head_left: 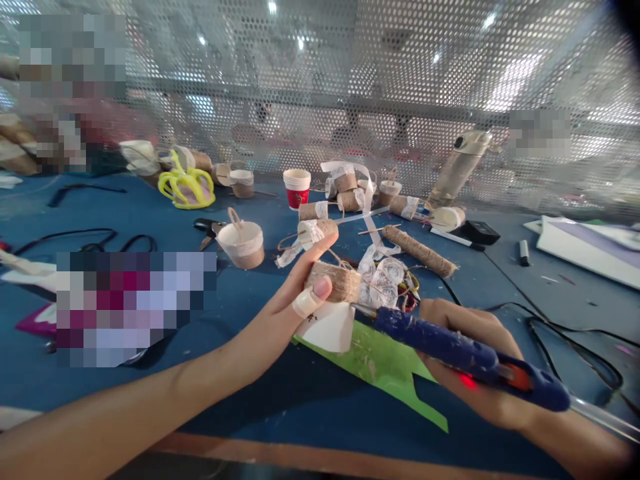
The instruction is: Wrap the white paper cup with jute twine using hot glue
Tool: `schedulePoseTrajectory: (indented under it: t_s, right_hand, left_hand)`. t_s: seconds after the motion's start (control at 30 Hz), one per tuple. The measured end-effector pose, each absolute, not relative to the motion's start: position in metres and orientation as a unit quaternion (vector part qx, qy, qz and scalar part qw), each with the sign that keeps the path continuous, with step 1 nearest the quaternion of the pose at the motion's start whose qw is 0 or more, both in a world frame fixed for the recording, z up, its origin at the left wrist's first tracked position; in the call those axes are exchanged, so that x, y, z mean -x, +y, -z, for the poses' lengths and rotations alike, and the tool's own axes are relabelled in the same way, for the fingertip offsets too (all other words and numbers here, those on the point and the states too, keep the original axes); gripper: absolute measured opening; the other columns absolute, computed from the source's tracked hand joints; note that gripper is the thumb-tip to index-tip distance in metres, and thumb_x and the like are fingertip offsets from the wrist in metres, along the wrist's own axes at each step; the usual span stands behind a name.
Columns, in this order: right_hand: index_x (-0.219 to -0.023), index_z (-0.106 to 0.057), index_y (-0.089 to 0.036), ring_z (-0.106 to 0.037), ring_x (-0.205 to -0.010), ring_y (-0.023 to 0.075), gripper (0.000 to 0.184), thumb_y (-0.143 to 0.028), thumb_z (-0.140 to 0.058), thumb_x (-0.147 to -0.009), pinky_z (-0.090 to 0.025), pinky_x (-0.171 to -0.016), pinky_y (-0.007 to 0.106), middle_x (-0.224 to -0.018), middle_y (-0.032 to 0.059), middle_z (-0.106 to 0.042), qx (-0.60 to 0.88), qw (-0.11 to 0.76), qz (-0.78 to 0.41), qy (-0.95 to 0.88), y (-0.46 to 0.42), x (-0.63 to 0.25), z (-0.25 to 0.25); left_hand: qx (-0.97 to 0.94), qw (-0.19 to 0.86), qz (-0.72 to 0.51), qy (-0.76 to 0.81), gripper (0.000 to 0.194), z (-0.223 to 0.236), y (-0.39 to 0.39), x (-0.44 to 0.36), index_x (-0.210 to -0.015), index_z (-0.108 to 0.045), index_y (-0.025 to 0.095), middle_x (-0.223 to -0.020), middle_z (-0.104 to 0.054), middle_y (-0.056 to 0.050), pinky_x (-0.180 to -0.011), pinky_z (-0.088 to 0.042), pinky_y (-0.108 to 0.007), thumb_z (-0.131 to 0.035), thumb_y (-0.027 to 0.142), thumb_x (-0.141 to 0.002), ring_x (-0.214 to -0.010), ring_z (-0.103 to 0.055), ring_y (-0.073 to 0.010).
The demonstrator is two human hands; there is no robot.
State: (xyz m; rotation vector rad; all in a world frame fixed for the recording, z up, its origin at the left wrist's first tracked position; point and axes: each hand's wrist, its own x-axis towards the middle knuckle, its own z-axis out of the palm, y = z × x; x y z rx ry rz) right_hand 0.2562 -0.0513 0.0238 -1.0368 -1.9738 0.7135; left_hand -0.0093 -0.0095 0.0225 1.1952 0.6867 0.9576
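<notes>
My left hand (305, 293) is closed around a white paper cup (330, 328) that is tilted on its side. Brown twine (336, 281) wraps part of the cup's wall, and a tan bandage circles the thumb. In my right hand (470, 340) is a blue hot glue gun (445, 341), with a clear glue stick (600, 417) jutting from its rear. The gun's metal nozzle touches or nearly touches the cup at the twine's edge; which one I cannot tell. Below the cup lies a green sheet (375, 367). Rolls of white lace (387, 280) sit just behind.
A twine-wrapped cup with a handle (243, 245) stands left of centre. Behind are several similar cups, red paper cups (297, 190) and a yellow wire-like basket (187, 187). A twine roll (420, 250) and black cables (575, 340) lie to the right. A perforated metal screen (350, 87) closes the back.
</notes>
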Motion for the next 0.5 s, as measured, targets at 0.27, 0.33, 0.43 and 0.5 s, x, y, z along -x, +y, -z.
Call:
schedulePoseTrajectory:
  t_s: [0.27,0.33,0.43,0.5]
  right_hand:
    - [-0.072,-0.044,-0.025,-0.039,-0.050,0.0123,0.022,-0.015,-0.062,-0.078,-0.029,-0.049,0.030,-0.060,-0.0048,-0.047,0.412,0.387,-0.252,-0.786,-0.0540,-0.2532,-0.0237]
    - [-0.071,-0.044,-0.025,-0.037,-0.050,0.0124,0.022,-0.016,-0.062,-0.080,-0.028,-0.050,0.030,-0.060,-0.0049,-0.046,0.414,0.389,-0.237,-0.788,-0.0546,-0.2529,-0.0246]
    - [-0.072,-0.042,-0.025,-0.037,-0.051,0.0125,0.023,-0.017,-0.061,-0.082,-0.029,-0.050,0.030,-0.060,-0.0049,-0.045,0.417,0.374,-0.222,-0.798,-0.0554,-0.2536,-0.0249]
    - [-0.073,-0.041,-0.025,-0.038,-0.051,0.0125,0.024,-0.017,-0.062,-0.082,-0.030,-0.050,0.029,-0.061,-0.0050,-0.045,0.418,0.361,-0.220,-0.804,-0.0558,-0.2546,-0.0243]
  left_hand:
    - [-0.596,0.553,-0.467,0.347,0.062,-0.0250,-0.0144,0.0039,-0.156,-0.034,0.035,-0.163,-0.037,-0.002,-0.120,-0.027,-0.051,-0.045,0.054,-0.098,-0.152,-0.020,-0.0376]
    - [-0.593,0.555,-0.467,0.349,0.060,-0.0235,-0.0141,0.0043,-0.155,-0.035,0.037,-0.162,-0.038,-0.001,-0.119,-0.029,-0.051,-0.044,0.054,-0.098,-0.150,-0.025,-0.0384]
    - [-0.596,0.557,-0.459,0.353,0.058,-0.0230,-0.0141,0.0052,-0.154,-0.035,0.041,-0.163,-0.036,0.001,-0.119,-0.028,-0.052,-0.045,0.051,-0.099,-0.149,-0.027,-0.0384]
    - [-0.604,0.548,-0.457,0.353,0.056,-0.0234,-0.0146,0.0053,-0.153,-0.037,0.042,-0.165,-0.031,0.003,-0.121,-0.024,-0.052,-0.046,0.050,-0.099,-0.150,-0.024,-0.0379]
